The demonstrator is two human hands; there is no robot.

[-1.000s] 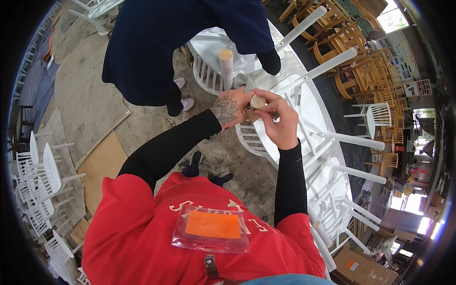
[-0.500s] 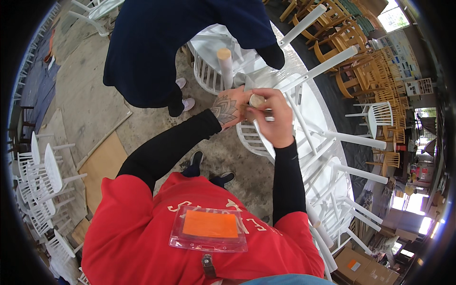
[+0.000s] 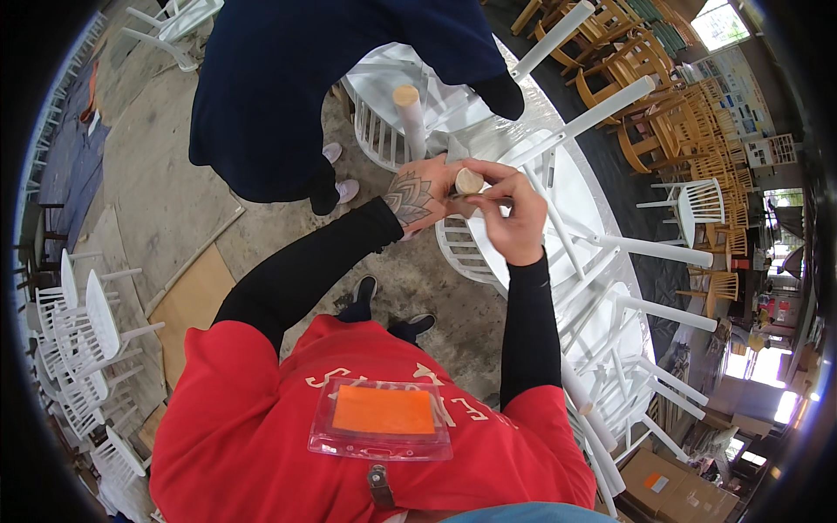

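Two hands, left (image 3: 418,196) and right (image 3: 514,218); one bare-ended chair leg (image 3: 469,181) between them; one co-worker (image 3: 288,87); one orange badge (image 3: 382,417).

Left hand (image 3: 418,196) and right hand (image 3: 514,218) meet on a chair leg end (image 3: 469,180). Another person (image 3: 288,96) stands at 11 o'clock; stacked chairs (image 3: 78,340) at 9 o'clock.

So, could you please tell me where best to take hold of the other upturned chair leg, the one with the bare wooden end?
Grip the white chair leg around its round shaft just below the bare end, coming from the near side; it stands clear, while the co-worker blocks the far side.
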